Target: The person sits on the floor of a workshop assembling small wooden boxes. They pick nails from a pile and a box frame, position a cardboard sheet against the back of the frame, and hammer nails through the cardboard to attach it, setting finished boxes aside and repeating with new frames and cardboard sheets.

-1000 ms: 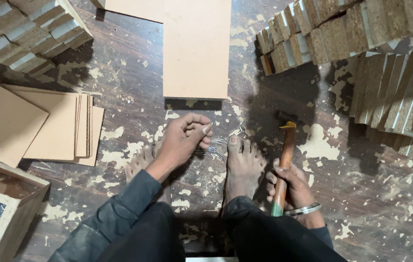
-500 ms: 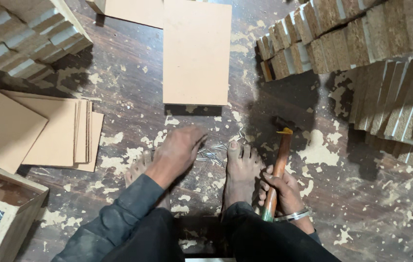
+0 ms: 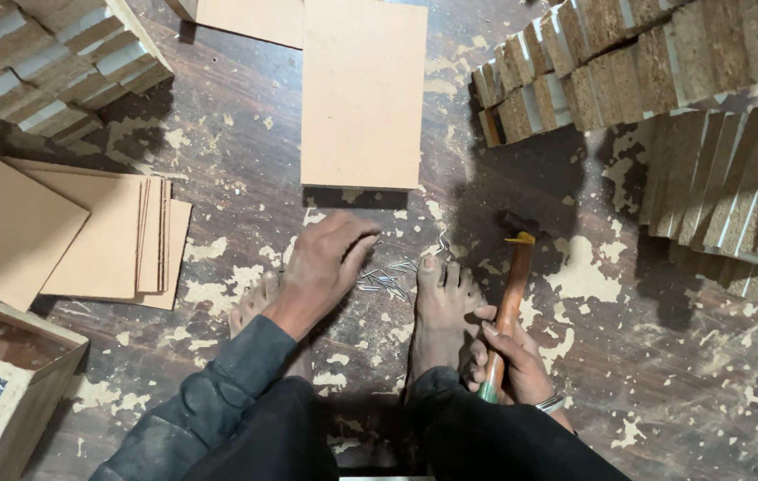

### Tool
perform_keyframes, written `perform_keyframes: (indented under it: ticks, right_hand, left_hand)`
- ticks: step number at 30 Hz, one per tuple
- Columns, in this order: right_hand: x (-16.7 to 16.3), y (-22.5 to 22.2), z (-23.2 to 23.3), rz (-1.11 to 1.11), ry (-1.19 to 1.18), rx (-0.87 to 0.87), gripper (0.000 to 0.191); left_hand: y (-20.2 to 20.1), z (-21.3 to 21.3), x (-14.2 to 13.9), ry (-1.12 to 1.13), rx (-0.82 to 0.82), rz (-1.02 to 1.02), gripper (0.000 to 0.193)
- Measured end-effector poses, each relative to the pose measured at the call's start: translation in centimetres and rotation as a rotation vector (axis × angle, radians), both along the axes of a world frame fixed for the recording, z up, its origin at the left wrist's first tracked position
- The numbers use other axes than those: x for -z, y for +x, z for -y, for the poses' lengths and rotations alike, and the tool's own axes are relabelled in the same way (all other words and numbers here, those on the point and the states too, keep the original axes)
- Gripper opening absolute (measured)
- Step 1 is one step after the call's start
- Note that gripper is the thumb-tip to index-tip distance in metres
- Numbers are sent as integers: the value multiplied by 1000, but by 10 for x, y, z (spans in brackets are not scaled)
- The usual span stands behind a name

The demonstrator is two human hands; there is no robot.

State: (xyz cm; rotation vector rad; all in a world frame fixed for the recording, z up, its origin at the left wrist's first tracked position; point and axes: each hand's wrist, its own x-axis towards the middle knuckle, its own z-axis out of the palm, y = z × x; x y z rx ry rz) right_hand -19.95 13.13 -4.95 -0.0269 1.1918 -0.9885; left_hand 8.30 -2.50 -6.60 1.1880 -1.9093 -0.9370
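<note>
- Head view: left hand (image 3: 323, 265) lay palm-down, fingers loosely spread over scattered nails (image 3: 386, 281), perhaps pinching some.
- Right hand (image 3: 511, 356) gripped hammer (image 3: 510, 298) beside right foot (image 3: 439, 307).
- Board (image 3: 363, 93) edge just ahead; bare floor (image 3: 664, 356) rightward.

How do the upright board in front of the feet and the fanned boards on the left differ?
The upright board stands alone on its edge, casting a shadow on the floor; the fanned boards lie flat, several overlapping. The upright board is straight ahead of the left hand, which rests over loose nails; the fanned boards lie off to the side, touched by neither hand. Both are thin, plain tan rectangular sheets.
</note>
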Motion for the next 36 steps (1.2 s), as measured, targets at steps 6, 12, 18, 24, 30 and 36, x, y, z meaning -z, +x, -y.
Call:
perform_keyframes:
  ticks: [6, 12, 18, 24, 30, 36]
  right_hand:
    - [-8, 5, 1, 194, -117, 63, 17]
    - [-36, 8, 10, -536, -62, -286, 19]
    - [-45, 16, 36, -1325, -488, -604, 19]
    - [-32, 30, 47, -1483, -451, -747, 24]
    - [-23, 34, 38, -1540, -501, -723, 24]
    - [-18, 30, 33, -1523, -431, -724, 22]
  left_hand:
    - [-14, 8, 3, 159, -37, -75, 14]
    - [-33, 50, 12, -236, 62, 11, 16]
    - [-43, 60, 11, -294, -2, 214, 14]
    - [-46, 56, 8, -376, -42, 287, 17]
    - [-45, 52, 12, -390, -74, 299, 18]
    - [-47, 57, 16, -377, -50, 321, 18]
